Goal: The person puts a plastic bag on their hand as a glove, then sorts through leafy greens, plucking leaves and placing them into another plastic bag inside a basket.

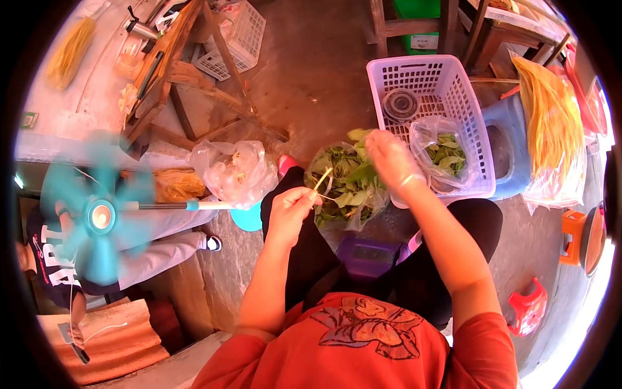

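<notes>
"When a clock face is laid over the view, what is met first by size?"

"Floor (311, 78), mostly brown. Towards eight o'clock another person (159, 262) is seen, partly covered by what stands in front."

"And next?"

"A pale plastic crate (431, 78) is set at two o'clock. At nine o'clock a turquoise fan (100, 216) is seen, its blades blurred."

"Where are the leaves to be found?"

"Most of the green leaves (353, 201) are held in a clear, open bag (355, 223), just off the centre towards three o'clock, beside the crate. More are contained in a smaller bag (470, 172) inside the crate, near its four o'clock corner."

"How are the hands placed?"

"The right hand (391, 155), apparently covered by a clear glove, is held over the two o'clock side of the open bag. Its fingers are bunched together beside a leaf; whether anything is gripped cannot be told. The left hand (293, 211) is held at the bag's nine o'clock edge."

"Its fingers?"

"Thumb and forefinger are pressed together, and between them a thin green stem (322, 178) is pinched, tilted towards one o'clock."
</notes>
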`<state>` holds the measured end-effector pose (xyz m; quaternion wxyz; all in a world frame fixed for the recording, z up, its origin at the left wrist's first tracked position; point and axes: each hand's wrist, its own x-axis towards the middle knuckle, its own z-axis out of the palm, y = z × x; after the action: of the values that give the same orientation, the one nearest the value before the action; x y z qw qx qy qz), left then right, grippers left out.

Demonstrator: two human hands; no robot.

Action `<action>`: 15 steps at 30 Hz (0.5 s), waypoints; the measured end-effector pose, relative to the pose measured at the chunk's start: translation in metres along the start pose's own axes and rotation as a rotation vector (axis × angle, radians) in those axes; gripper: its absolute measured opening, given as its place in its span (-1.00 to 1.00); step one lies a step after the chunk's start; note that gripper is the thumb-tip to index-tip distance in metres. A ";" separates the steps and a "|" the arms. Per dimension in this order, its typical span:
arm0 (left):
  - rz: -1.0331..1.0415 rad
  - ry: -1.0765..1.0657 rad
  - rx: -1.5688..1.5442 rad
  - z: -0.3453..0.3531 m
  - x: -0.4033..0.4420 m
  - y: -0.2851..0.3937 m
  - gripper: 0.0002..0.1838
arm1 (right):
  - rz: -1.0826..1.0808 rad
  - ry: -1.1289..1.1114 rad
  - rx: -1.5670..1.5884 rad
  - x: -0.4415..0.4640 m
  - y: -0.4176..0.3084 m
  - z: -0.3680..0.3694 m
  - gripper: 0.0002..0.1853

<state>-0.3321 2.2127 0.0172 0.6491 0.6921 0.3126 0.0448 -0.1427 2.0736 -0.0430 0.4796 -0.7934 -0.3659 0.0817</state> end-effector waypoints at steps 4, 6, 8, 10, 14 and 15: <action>0.188 0.111 0.224 0.013 0.004 -0.010 -0.79 | 0.284 -0.291 0.566 -0.016 -0.017 -0.018 -0.56; 0.216 0.128 0.249 0.026 0.006 -0.004 -0.80 | 0.164 -0.376 0.453 -0.030 -0.019 -0.003 -0.53; 0.179 0.133 0.255 0.035 0.011 -0.002 -0.80 | 0.068 -0.525 0.352 -0.036 -0.028 0.004 -0.57; 0.200 0.118 0.139 0.042 0.019 -0.005 -0.81 | 0.096 -0.473 0.476 -0.043 -0.029 0.009 -0.63; 0.214 0.089 0.308 0.045 0.021 -0.001 -0.82 | 0.051 -0.443 0.456 -0.049 -0.019 0.003 -0.71; 0.275 0.085 0.371 0.048 0.023 -0.002 -0.82 | 0.019 -0.402 0.435 -0.050 -0.017 0.001 -0.72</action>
<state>-0.2924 2.1818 -0.0001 0.4849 0.8331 0.2450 0.1037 -0.1876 2.0460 -0.0412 0.5555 -0.6432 -0.4201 0.3181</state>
